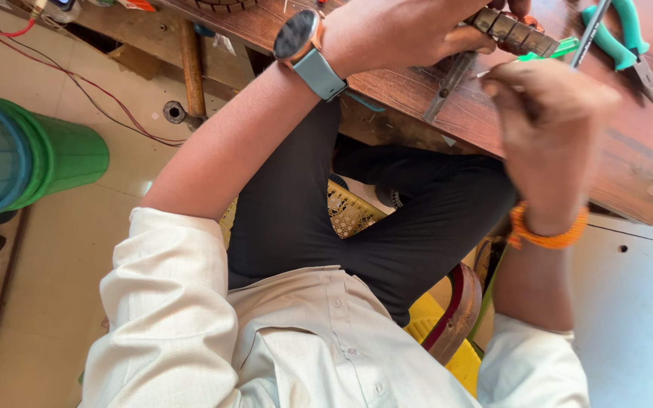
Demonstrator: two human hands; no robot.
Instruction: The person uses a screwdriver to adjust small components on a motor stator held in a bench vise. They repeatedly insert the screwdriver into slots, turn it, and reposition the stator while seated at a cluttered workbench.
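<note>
- Left hand point(410, 34), smartwatch point(300, 41) on its wrist, closes around a dark segmented metal band point(519, 32); band sticks out past the fingers toward the right, over the wooden tabletop point(629, 151)
- Right hand point(549, 113), orange bead bracelet point(549, 230) at the wrist, is curled shut on a thin dark tool point(589, 34); tool shaft rises from the fist to the top edge of the view
- Band lies just above and left of the right fist, close to the tool shaft; whether they touch cannot be told
- Bright green tweezers-like piece point(546, 51) lies under the band, between the two hands
- Teal-handled pliers point(629, 41) rest on the tabletop, right of the tool, apart from both hands
- Flat grey metal strip point(447, 83) lies on the tabletop below the left hand
- Green bucket point(54, 159) on its side on the floor, far left
</note>
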